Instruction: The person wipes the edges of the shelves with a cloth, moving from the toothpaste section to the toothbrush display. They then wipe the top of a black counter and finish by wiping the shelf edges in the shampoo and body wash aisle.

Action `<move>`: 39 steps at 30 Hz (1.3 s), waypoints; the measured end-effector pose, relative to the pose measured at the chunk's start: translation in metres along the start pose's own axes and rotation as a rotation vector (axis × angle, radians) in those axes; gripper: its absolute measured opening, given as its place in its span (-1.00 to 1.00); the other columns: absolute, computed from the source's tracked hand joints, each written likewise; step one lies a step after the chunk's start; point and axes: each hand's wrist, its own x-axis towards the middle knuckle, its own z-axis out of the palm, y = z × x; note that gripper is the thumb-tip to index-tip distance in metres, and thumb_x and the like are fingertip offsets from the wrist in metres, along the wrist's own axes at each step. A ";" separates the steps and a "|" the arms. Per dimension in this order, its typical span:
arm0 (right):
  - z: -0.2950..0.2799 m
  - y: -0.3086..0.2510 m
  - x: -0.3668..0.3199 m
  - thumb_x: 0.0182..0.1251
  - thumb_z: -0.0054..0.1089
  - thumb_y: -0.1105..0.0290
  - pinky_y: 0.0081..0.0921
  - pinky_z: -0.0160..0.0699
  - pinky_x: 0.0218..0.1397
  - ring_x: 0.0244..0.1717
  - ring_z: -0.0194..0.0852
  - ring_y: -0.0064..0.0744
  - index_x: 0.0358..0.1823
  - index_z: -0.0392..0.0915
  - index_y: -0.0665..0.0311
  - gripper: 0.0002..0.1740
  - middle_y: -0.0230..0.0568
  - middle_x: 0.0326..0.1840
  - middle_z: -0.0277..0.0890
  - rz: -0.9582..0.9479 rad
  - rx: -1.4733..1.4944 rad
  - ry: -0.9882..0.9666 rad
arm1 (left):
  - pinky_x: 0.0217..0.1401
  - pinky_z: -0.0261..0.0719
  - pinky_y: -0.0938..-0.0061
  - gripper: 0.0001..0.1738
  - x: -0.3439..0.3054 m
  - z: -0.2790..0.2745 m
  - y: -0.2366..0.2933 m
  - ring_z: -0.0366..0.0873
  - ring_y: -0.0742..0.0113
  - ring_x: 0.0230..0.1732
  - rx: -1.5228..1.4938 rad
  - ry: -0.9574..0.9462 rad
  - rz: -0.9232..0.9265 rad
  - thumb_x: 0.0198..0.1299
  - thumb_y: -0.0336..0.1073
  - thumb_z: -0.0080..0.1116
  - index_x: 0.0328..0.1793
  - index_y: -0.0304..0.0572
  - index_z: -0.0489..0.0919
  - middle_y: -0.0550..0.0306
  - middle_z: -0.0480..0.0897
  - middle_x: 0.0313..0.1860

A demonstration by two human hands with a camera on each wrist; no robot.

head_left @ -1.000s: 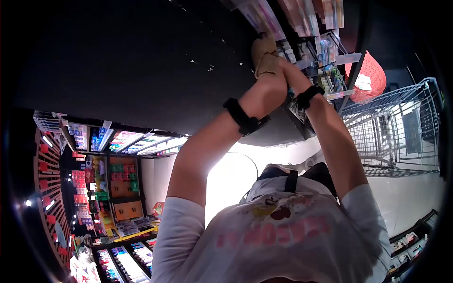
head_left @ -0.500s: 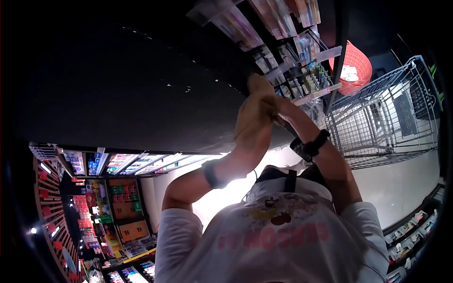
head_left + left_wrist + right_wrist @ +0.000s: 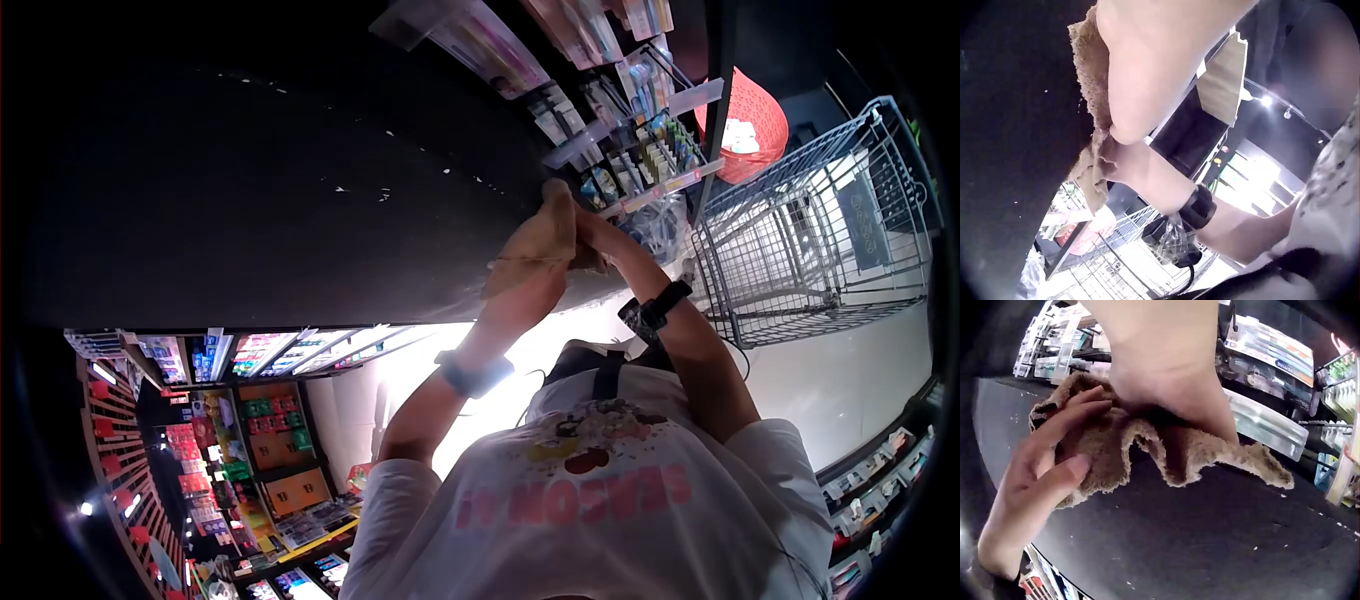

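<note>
Nearest is the white short-sleeved shirt with pink lettering [image 3: 600, 480], on the near side of the broad black surface [image 3: 250, 230]. Two bare forearms reach from it, each with a black wristband: one on the left [image 3: 470, 375], one on the right [image 3: 672, 300].

Both hands meet at the right-hand part of the black surface, on one brown, ragged-edged, rough-textured cloth [image 3: 1104, 469], bunched into folds. The left hand [image 3: 1041, 469] is partly closed, fingers loosely bent, thumb and fingertips gripping the cloth. The right hand [image 3: 1172, 394] touches the cloth too, but its fingers are hidden, so how far they are open, or whether they grip, I cannot tell.

The step in hand looks to be handling and gathering the cloth between both hands; the next move seems to call for a secure hold on the folds, wrists kept from tangling. That makes two hands sharing one cloth.

Past the right edge of the black surface hang clear-fronted packs of slim items [image 3: 490, 50], several, too crowded to count. Farther right of it stand one grey wire shopping cart [image 3: 800, 310] and one red perforated basket [image 3: 765, 115]. Beyond its left near side run brightly lit shelves [image 3: 290, 350], their goods too small to count.
</note>
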 end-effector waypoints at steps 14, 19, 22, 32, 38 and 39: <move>-0.061 0.065 0.079 0.33 0.04 0.31 -0.42 0.40 0.16 0.09 0.38 -0.32 0.19 0.28 0.33 -0.55 -0.15 0.10 0.38 -0.231 0.631 -0.025 | -0.31 0.53 0.37 -0.82 0.010 -0.009 0.060 0.57 0.25 -0.21 0.055 -0.601 0.010 0.02 -0.36 0.13 -0.27 -0.23 0.65 0.09 0.59 -0.24; -0.054 0.072 0.102 0.39 -0.04 0.29 -0.50 0.24 0.27 0.21 0.24 -0.42 0.31 0.21 0.28 -0.50 -0.16 0.23 0.30 -0.621 -0.278 0.006 | -0.32 0.52 0.40 -0.88 0.016 -0.027 0.057 0.56 0.28 -0.21 -0.038 -0.633 -0.048 -0.01 -0.39 0.15 -0.36 -0.18 0.68 0.12 0.58 -0.29; -0.054 0.058 0.100 0.37 -0.01 0.27 -0.46 0.09 0.35 0.31 0.12 -0.36 0.36 0.13 0.27 -0.42 -0.14 0.33 0.19 -0.545 -0.184 -0.052 | -0.29 0.52 0.43 -0.87 0.038 -0.051 0.056 0.56 0.27 -0.19 -0.089 -0.627 -0.178 -0.01 -0.40 0.14 -0.36 -0.17 0.69 0.14 0.57 -0.28; -0.063 0.027 0.096 0.28 0.01 0.30 -0.38 -0.26 0.50 0.50 -0.22 -0.23 0.42 0.00 0.30 -0.29 -0.09 0.48 -0.10 -0.528 -0.452 -0.168 | -0.14 0.40 0.54 -0.54 0.069 -0.050 0.056 0.53 0.30 -0.16 0.062 -0.736 -0.099 0.00 0.04 0.13 -0.26 -0.24 0.66 0.12 0.57 -0.26; -0.062 0.030 0.115 0.26 0.02 0.29 -0.35 -0.28 0.50 0.50 -0.25 -0.18 0.42 0.00 0.31 -0.27 -0.06 0.49 -0.13 -0.597 -0.490 -0.136 | -0.03 0.37 0.47 -0.68 0.063 -0.032 0.061 0.48 0.29 -0.07 0.163 -0.706 -0.026 0.02 -0.13 0.07 -0.26 -0.19 0.65 0.10 0.58 -0.20; -0.061 0.027 0.121 0.25 0.02 0.28 -0.35 -0.28 0.50 0.50 -0.26 -0.17 0.42 0.00 0.31 -0.27 -0.05 0.49 -0.14 -0.606 -0.501 -0.135 | -0.15 0.43 0.53 -0.84 0.058 -0.024 0.064 0.50 0.35 -0.11 0.056 -0.667 -0.080 0.01 -0.31 0.08 -0.32 -0.12 0.65 0.15 0.61 -0.21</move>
